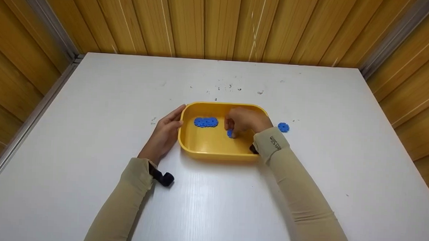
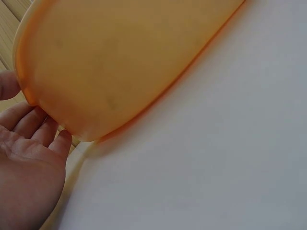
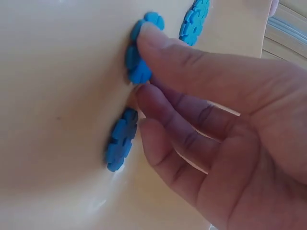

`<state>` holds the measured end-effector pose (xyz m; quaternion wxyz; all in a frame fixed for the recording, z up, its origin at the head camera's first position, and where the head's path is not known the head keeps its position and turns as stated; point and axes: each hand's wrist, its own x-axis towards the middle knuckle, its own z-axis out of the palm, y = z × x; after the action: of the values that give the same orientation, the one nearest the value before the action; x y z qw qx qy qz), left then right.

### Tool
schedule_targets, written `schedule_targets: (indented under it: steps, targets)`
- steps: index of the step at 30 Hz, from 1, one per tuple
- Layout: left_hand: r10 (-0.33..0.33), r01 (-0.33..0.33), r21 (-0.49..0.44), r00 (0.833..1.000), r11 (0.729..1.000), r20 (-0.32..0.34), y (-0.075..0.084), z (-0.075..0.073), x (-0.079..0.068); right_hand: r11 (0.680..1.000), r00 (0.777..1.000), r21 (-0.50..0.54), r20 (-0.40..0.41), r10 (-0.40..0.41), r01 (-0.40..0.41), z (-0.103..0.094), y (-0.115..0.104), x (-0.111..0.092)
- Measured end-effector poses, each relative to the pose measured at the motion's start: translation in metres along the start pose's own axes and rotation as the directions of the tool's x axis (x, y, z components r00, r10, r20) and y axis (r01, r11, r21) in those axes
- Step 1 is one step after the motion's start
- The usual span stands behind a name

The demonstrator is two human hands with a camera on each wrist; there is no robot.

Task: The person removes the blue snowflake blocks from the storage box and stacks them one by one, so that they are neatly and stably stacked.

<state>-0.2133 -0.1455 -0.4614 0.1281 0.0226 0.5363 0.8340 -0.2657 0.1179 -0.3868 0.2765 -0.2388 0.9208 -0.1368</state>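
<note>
Beige left sleeve (image 1: 120, 203): on the near side of the left fingers, with a black device (image 1: 163, 177) at its cuff. Left hand (image 1: 165, 134): fingers grasping the left end of the yellow tray (image 1: 213, 155), bent against the outer wall, thumb at the rim.

The tray extends rightward from the left fingers and sits on the white surface (image 1: 203, 203). Inside, just right of the left fingers and to the left of the right fingers, lies a row of overlapping blue pieces (image 1: 206, 122), notched like flowers. Their exact count cannot be made out.

Right hand (image 1: 249, 119): reaching into the tray, its thumb and forefinger pinching a blue disc (image 3: 132, 57) of the same notched form, stood on edge close to the tray floor. The remaining fingers are curled loosely. In the right wrist view a second blue disc (image 3: 120, 140) lies on the tray beside the tips of these other fingers.

Right of the right fingers, outside the tray, one loose blue disc (image 1: 283, 127) lies flat on the surface. The right sleeve (image 1: 302, 189) slants from the right hand toward the near side. Beyond both sets of fingers, dark marks (image 1: 230, 86) spot the surface, and wood-grain panels (image 1: 220, 24) stand behind.
</note>
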Motion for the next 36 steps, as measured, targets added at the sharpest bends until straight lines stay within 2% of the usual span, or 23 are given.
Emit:
schedule_targets:
  steps: [4, 15, 25, 31, 36]
  targets:
    - [-0.003, 0.003, -0.001, 1.000, 1.000, -0.001, 0.001, 0.000, 0.001, 0.999, 1.000, 0.026, 0.006, 0.022, -0.022, 0.000, -0.001, -0.001]
    - [-0.007, 0.007, 0.004, 1.000, 1.000, -0.009, 0.002, 0.001, 0.001, 0.999, 1.000, 0.048, -0.013, 0.009, -0.008, -0.004, 0.000, -0.005]
    - [0.007, -0.007, -0.019, 1.000, 1.000, 0.010, 0.003, 0.000, -0.002, 0.997, 0.999, 0.068, -0.030, -0.044, 0.046, -0.013, -0.001, -0.015]
    - [0.017, -0.016, -0.022, 1.000, 1.000, 0.019, 0.002, -0.001, -0.001, 0.997, 0.997, 0.020, -0.041, -0.071, 0.072, -0.018, -0.002, -0.019]
    - [0.009, -0.008, -0.015, 1.000, 1.000, 0.020, 0.000, -0.001, -0.001, 0.997, 0.996, 0.030, -0.047, -0.076, 0.077, -0.022, -0.001, -0.024]
